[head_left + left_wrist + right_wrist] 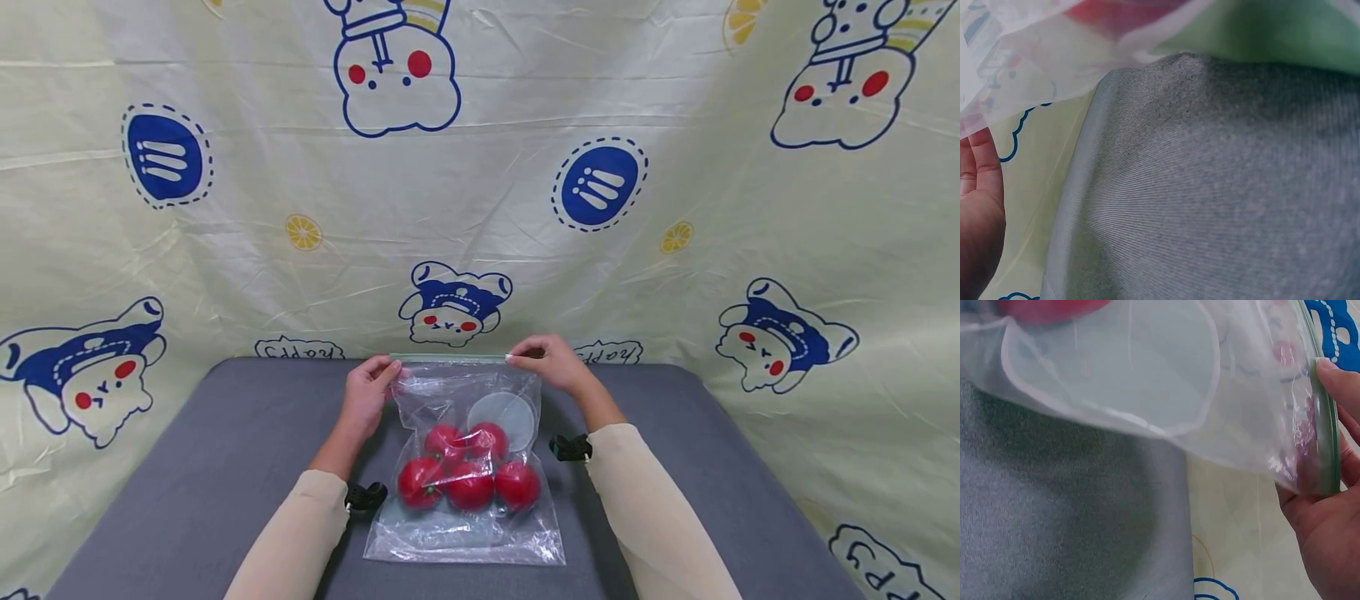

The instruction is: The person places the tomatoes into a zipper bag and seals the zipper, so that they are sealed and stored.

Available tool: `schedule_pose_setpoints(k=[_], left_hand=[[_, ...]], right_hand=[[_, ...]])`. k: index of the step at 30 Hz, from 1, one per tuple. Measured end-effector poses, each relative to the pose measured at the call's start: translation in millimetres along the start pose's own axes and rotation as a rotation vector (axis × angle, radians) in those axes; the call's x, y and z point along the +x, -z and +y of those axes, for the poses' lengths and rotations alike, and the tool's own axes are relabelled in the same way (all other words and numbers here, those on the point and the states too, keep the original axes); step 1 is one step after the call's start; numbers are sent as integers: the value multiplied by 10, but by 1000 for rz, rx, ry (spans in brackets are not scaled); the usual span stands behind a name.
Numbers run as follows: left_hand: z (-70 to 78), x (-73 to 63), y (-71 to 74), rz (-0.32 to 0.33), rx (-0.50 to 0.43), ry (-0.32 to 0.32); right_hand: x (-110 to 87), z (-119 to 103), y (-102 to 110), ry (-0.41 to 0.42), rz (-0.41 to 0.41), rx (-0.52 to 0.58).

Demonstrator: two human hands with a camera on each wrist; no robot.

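Note:
A clear zip bag with a green strip along its top edge is held up over the table. Several red tomatoes are inside it. A pale round patch shows at its upper right; whether it is printed on the bag or lies inside, I cannot tell. At the top left corner my left hand pinches the bag. My right hand grips the opposite top corner, and in the right wrist view its thumb lies against the green strip. Plastic hides the left fingertips in the left wrist view.
The bag is above a grey cloth-covered table. Behind and beside the table hangs a pale curtain with cartoon prints, close to the table's far edge. Black wrist straps sit on both forearms.

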State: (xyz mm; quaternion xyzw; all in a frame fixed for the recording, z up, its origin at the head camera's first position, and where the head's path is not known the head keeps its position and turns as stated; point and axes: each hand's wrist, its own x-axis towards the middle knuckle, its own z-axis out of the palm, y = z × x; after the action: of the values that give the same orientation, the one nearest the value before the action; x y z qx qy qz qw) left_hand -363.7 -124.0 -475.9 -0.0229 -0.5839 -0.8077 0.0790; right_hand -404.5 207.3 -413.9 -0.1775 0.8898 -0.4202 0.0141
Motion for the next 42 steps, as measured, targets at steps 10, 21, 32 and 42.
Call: schedule_pose_setpoints(k=[10, 21, 32, 42], left_hand=[[5, 2, 6, 11, 9, 11], [-5, 14, 25, 14, 25, 26], [-2, 25, 30, 5, 23, 19], [-20, 36, 53, 6, 26, 23]], right_hand=[[-43, 78, 18, -42, 3, 69], [-58, 173, 10, -79, 41, 116], [-102, 206, 58, -95, 49, 142], [-134, 241, 101, -110, 59, 198]])
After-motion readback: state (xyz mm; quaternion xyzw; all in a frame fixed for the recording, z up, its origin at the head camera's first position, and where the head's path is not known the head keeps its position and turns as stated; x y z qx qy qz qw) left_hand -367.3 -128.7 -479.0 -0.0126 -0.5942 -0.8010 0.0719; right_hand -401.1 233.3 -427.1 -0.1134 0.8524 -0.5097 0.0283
